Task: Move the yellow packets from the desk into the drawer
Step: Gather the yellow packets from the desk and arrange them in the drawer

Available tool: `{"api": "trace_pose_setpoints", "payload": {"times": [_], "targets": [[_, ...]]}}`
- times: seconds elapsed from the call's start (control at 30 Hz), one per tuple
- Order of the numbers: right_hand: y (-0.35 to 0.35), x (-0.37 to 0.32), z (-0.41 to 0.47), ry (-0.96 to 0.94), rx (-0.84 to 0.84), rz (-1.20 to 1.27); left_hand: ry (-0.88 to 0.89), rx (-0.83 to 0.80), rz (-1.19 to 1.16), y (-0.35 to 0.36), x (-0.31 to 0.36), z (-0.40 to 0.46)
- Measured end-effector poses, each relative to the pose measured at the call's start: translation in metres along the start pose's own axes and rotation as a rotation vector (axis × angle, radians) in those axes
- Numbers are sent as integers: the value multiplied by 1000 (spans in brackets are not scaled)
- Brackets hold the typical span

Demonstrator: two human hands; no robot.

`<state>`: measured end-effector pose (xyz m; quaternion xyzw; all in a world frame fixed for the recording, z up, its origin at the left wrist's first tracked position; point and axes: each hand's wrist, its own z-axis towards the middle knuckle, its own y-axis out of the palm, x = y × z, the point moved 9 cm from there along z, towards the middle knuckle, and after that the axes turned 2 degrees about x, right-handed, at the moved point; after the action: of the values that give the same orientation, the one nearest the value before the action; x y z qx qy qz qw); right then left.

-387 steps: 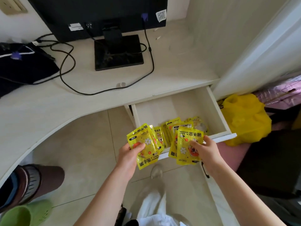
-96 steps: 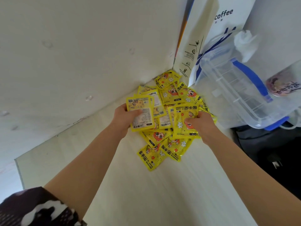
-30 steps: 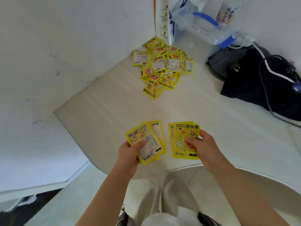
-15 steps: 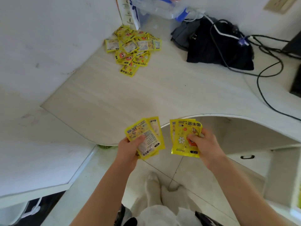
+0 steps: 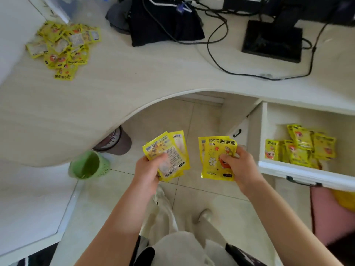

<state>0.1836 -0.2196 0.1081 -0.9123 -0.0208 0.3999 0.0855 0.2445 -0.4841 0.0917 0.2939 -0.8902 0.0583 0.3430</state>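
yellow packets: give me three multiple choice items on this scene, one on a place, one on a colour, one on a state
1. Where does the pile of packets not yet moved lie?
A. far left of the desk
B. on the floor
C. on the monitor stand

2. What colour is the bin under the desk?
A. red
B. green
C. blue

3. How is the drawer?
A. shut
B. open and bare
C. open with packets inside

Answers: 1 A, the pile sits at the desk's far left; 2 B, its mesh wall is green; 3 C, it is pulled out, yellow packets lying in it.
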Motion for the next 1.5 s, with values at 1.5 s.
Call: {"api": "trace_pose_setpoints", "payload": {"times": [1.5], "targets": [[-351,-6,247,144,183,-229,-38,40,583,447,-122,85]]}}
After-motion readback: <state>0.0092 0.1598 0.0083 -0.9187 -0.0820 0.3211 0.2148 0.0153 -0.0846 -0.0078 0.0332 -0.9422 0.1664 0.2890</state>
